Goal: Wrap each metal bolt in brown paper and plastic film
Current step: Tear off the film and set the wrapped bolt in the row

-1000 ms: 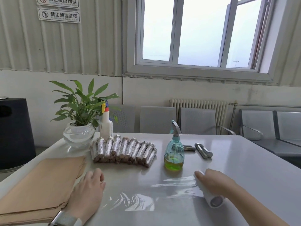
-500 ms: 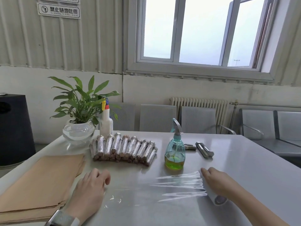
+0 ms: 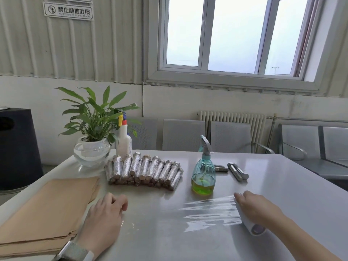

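The table (image 3: 282, 187) is grey and glossy, and it reflects the window light. A sheet of film (image 3: 209, 211) lies stretched flat on it at 5 o'clock, with bright wrinkle lines running left to right. The right hand (image 3: 258, 208) lies on top of the roll (image 3: 252, 225), fingers curled over it, at the right end of the film. The left hand (image 3: 105, 217) is at 7 o'clock, its fingers bent down and the tips pressing on the table at the film's left end; I cannot tell if they pinch the film edge.

A stack of brown paper (image 3: 47, 210) lies at 8 o'clock, just beside the left hand. Near the middle of the table, wrapped bolts (image 3: 143, 172) lie in a tight row, side by side, touching each other, two layers as it seems. At 2 o'clock from the centre, bare bolts (image 3: 237, 171) lie beyond the green sprayer (image 3: 203, 172), which stands upright with yellow-green liquid in the bottom. At 10 o'clock a plant (image 3: 94, 119) stands in a round glass bowl (image 3: 91, 152), and a white bottle (image 3: 123, 140) with a red and yellow top stands just beside it.

Behind the table is a row of grey metal chairs (image 3: 183, 134) against the wall, and a white radiator (image 3: 231, 121) under a big window (image 3: 231, 34). The upper wall is of ribbed panels with a sign (image 3: 68, 11) at 11 o'clock. A black bin (image 3: 17, 147) stands on the floor at 9 o'clock.
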